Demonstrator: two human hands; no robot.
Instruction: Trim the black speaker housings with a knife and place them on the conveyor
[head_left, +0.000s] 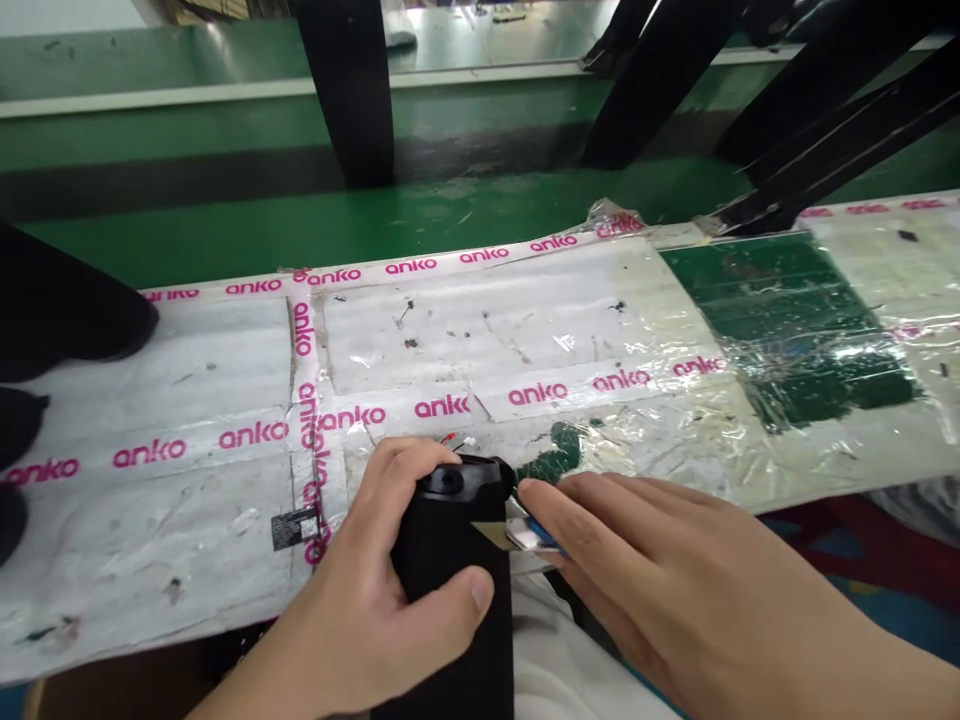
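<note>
My left hand point(405, 590) is wrapped round a black fabric-like body with a glossy plastic end cap point(450, 483), which looks like a portable speaker. Its thumb lies across the near face, and the fingers go over the far top edge. In my right hand point(637, 560) is a utility knife point(532, 537) with blue on its handle. The pointed blade point(491, 535) reaches left across the body, just below the cap; I cannot tell whether it touches. The right index finger is near a black strip at the cap's right edge. Most of the knife handle is hidden under the fingers.
A worktable point(480, 330) covered in film and pink-lettered tape lies ahead. A small black label point(294, 528) is on it at left. Dark rounded pieces point(67, 300) rest at the left edge. Long black pieces point(349, 90) lean over a green conveyor-like surface point(247, 230) behind.
</note>
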